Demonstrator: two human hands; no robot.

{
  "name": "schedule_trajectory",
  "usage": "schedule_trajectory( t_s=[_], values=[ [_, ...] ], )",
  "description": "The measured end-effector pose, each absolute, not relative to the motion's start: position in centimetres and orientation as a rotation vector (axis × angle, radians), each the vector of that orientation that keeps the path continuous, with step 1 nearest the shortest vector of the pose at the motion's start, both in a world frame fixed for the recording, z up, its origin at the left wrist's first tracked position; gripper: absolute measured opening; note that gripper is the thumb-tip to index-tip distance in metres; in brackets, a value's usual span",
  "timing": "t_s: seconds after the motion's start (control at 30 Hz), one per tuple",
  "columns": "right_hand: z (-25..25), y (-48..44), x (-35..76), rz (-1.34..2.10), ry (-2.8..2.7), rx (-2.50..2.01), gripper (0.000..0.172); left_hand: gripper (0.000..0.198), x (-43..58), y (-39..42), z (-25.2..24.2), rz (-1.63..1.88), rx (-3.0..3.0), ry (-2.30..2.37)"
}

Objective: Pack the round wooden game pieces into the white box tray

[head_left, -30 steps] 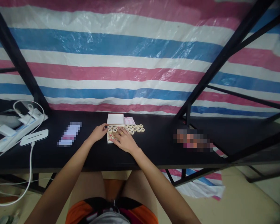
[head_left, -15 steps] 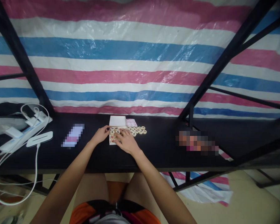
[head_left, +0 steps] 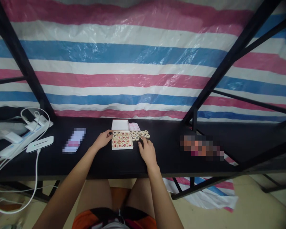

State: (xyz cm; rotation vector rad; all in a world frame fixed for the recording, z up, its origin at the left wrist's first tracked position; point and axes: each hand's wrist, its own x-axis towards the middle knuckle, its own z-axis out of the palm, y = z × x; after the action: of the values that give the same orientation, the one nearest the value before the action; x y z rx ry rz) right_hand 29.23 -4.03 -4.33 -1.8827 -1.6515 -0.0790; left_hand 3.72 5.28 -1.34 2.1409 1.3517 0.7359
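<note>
A small white box [head_left: 122,140] full of round wooden game discs with red and black marks sits on the black table [head_left: 109,159]. My left hand [head_left: 102,140] rests against the box's left edge, fingers curled on its rim. My right hand [head_left: 146,150] is to the right of the box, fingers stretched toward several loose discs [head_left: 140,135] lying on the table. Behind the box lies its white lid [head_left: 120,124], with a small pink-and-white paper [head_left: 134,126] beside it.
At the left lie a white power strip [head_left: 21,136] with plugs and cables, and a flat white device [head_left: 40,143]. Blurred items sit at the left middle [head_left: 74,140] and at the right [head_left: 201,147]. Black frame bars [head_left: 219,68] slant overhead; a striped tarp [head_left: 124,63] hangs behind.
My right hand has left the top of the box and moved right, to the loose discs. The discs in the box now show. My left hand has stayed at the box's edge.
</note>
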Motion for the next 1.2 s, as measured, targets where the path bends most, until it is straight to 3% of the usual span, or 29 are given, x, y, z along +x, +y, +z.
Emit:
schedule_trajectory(
  t_s=[0.37, 0.6, 0.7, 0.9, 1.2],
  values=[
    [-4.6, -4.4, 28.2, -0.170, -1.724, -2.076, 0.041, 0.041, 3.7, 5.2, -1.2, 0.732, 2.136, 1.351],
    [-4.8, -4.4, 28.3, -0.148, -1.640, -1.920, 0.044, 0.039, 3.8, 5.1, -1.2, 0.748, 2.188, 1.325],
    [-4.2, -4.5, 27.8, -0.166, -1.625, -1.750, 0.037, 0.038, 3.8, 5.3, -1.4, 0.770, 2.206, 1.302],
    [-1.4, -3.4, 23.4, -0.091, -1.970, -1.481, 0.025, 0.036, 4.0, 5.2, -1.2, 0.770, 2.202, 1.287],
    [0.2, 1.0, 18.4, -0.084, -2.283, -1.654, 0.023, 0.034, 3.8, 5.3, -1.4, 0.773, 2.178, 1.268]
  ],
)
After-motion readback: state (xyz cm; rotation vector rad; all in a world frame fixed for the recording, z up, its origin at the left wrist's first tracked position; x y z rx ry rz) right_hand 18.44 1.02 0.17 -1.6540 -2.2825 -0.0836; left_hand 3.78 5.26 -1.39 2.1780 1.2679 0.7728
